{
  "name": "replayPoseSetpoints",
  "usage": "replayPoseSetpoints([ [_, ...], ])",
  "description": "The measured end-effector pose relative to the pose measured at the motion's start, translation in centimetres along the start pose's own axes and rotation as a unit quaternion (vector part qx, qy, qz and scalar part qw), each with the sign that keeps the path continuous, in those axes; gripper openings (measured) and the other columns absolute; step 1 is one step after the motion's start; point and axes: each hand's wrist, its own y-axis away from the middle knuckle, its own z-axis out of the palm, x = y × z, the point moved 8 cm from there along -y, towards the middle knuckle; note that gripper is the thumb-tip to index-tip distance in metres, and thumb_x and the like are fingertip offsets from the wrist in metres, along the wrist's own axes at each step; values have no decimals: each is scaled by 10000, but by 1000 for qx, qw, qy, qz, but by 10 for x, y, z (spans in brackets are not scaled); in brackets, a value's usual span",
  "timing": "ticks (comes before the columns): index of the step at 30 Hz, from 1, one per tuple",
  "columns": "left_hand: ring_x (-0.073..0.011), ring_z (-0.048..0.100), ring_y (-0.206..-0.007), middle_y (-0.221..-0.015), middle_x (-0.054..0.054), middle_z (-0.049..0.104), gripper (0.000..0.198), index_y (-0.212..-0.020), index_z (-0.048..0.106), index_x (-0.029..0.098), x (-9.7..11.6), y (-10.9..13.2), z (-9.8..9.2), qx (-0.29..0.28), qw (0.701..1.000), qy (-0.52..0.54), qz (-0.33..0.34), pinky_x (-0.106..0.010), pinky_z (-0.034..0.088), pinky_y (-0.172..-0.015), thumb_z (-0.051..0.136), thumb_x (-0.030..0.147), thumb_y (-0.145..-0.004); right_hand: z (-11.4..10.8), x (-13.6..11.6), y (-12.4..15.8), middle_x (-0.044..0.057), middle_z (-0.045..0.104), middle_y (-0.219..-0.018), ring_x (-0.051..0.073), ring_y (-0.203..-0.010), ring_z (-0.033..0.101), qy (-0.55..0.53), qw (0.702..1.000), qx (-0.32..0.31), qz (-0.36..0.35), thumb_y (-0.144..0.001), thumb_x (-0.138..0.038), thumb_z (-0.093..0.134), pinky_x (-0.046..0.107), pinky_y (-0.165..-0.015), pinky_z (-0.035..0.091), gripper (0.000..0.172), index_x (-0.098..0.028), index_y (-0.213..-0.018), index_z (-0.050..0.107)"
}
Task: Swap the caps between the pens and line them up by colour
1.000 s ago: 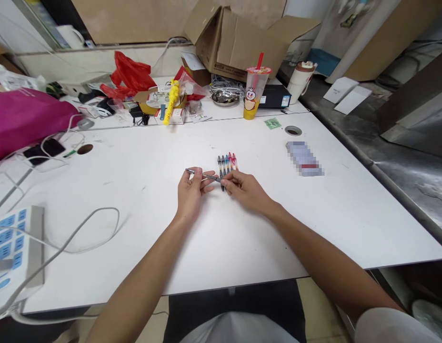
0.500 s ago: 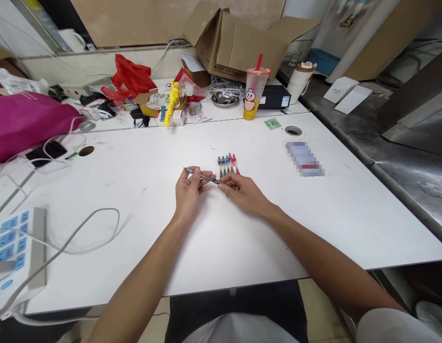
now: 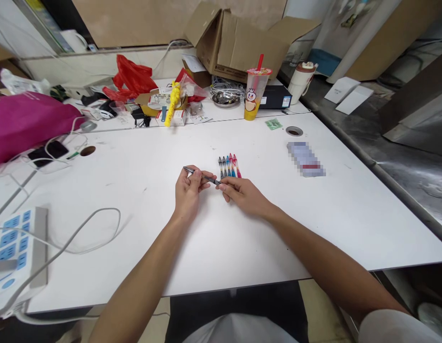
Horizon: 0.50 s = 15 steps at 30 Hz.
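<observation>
My left hand (image 3: 189,189) is closed on a slim dark grey pen (image 3: 210,179), pinching it between thumb and fingers. The pen lies slantwise, its thin tip poking out at the upper left past the thumb. At its lower right end, my right hand (image 3: 239,193) grips the same pen with thumb and fingertips, covering that end. Just beyond my right hand, several click pens (image 3: 227,166) lie side by side on the white table (image 3: 242,247). Their tops are black, blue and red, and my right hand hides part of their lower ends.
A power strip (image 3: 23,247) with a looping grey cable stands at the left. A blurred-out flat object (image 3: 306,159) lies right. Along the back are a drink cup with a red straw (image 3: 256,93), a metal bowl (image 3: 226,98), a cardboard box (image 3: 238,43) and a red plastic bag (image 3: 133,78).
My right hand's grip has shifted slightly at the pen's lower right end, its fingers curling lower. My left hand stays almost still, and the pens on the table have not moved.
</observation>
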Motion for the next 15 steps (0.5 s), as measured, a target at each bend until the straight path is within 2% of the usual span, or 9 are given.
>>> replayPoseSetpoints([
  [4, -180, 750, -862, -875, -20, 747, 367, -996, 533, 240, 3, 0, 3, -12, 1000, 18, 13, -278, 564, -769, 757, 498, -863, 2, 2, -1, -11, 642, -682, 120, -555, 440, -66, 998, 3, 22, -958, -482, 581, 280, -548, 353, 294, -213, -881, 673],
  [8, -192, 750, -856, -1004, -38, 765, 560, -1275, 474, 300, 0, 0, -2, 35, 999, 26, 7, -330, 599, -765, 780, 484, -843, -1, 6, -2, 21, 707, -768, 118, -556, 463, -89, 995, 21, 41, -915, -543, 631, 279, -546, 374, 352, -211, -990, 719],
  [11, -185, 746, -832, -1004, -41, 764, 565, -1285, 469, 311, 2, -2, -8, 57, 998, 8, 14, -311, 603, -726, 778, 478, -843, -21, 6, -4, 34, 699, -787, 123, -568, 478, -84, 993, 85, 23, -950, -571, 554, 290, -565, 395, 405, -199, -961, 714],
  [15, -161, 716, -706, -910, -31, 749, 451, -1224, 554, 283, 0, -5, -11, 31, 999, -28, -6, -278, 582, -643, 755, 457, -860, -59, 15, -4, 14, 621, -688, 134, -557, 462, -26, 981, 188, 27, -968, -551, 517, 300, -560, 367, 392, -200, -906, 679],
])
